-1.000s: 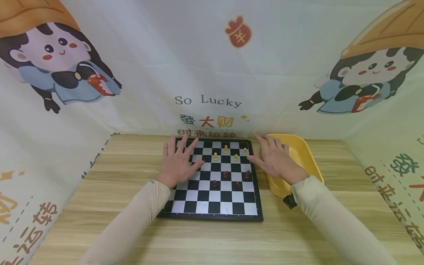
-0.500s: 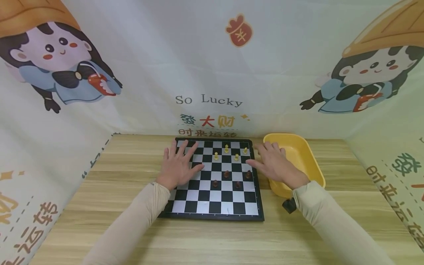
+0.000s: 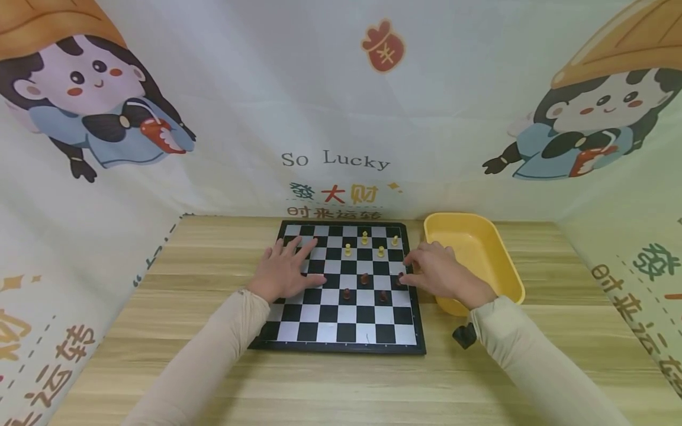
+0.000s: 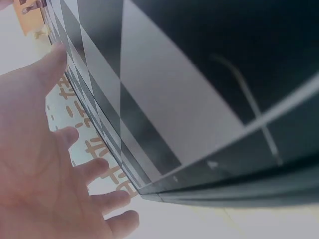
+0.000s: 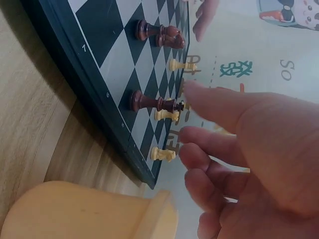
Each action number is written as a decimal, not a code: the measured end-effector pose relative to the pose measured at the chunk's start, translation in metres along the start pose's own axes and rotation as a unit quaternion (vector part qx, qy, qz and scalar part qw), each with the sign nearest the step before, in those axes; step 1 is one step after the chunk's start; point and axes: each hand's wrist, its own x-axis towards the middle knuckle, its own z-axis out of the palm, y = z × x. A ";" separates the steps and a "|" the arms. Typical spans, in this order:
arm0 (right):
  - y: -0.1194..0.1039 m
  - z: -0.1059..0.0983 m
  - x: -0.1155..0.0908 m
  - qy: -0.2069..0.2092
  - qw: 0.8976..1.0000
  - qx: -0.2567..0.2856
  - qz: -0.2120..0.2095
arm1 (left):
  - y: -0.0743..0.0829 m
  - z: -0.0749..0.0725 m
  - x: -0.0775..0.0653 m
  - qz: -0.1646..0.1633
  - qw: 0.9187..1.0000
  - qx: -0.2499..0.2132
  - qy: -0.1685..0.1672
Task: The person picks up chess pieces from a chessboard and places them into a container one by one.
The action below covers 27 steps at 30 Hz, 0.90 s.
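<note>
My left hand [image 3: 288, 272] is spread over the left part of the black-and-white chessboard [image 3: 326, 333], thumb stretched to the right, holding nothing. At the board's right edge, the thumb and bent fingers of my right hand [image 3: 444, 272] are around the top of a dark brown chess king [image 5: 144, 101]. In the right wrist view, the king stands upright, with a gap between thumb and forefinger at its crown. Other dark pieces, including a knight [image 5: 172, 41], stand nearby. Several cream-yellow pieces are farther back, among them a bishop-like one [image 3: 364, 238] and a knight [image 5: 163, 153].
A yellow plastic tray [image 3: 508, 266] stands right of the board, partly under my right forearm and hand. The wooden table [image 3: 341, 390] reaches a printed cloth backdrop [image 3: 240, 130] at the back and sides. A black wrist device [image 3: 465, 336] hangs by my right cuff.
My right hand has moved toward the front, from beside the board's back right to the dark king, its fingers bending more. My left hand has slid slightly toward the front, still spread.
</note>
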 end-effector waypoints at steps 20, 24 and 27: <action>-0.010 0.006 0.004 -0.012 0.998 0.046 0.032 | -0.004 -0.006 0.001 0.019 0.999 -0.004 -0.032; -0.018 0.005 0.001 -0.017 0.994 0.074 0.073 | -0.003 -0.006 0.002 0.015 0.999 -0.015 -0.043; -0.023 0.007 -0.001 -0.019 0.989 0.094 0.112 | -0.003 -0.005 0.002 0.007 0.998 -0.026 -0.052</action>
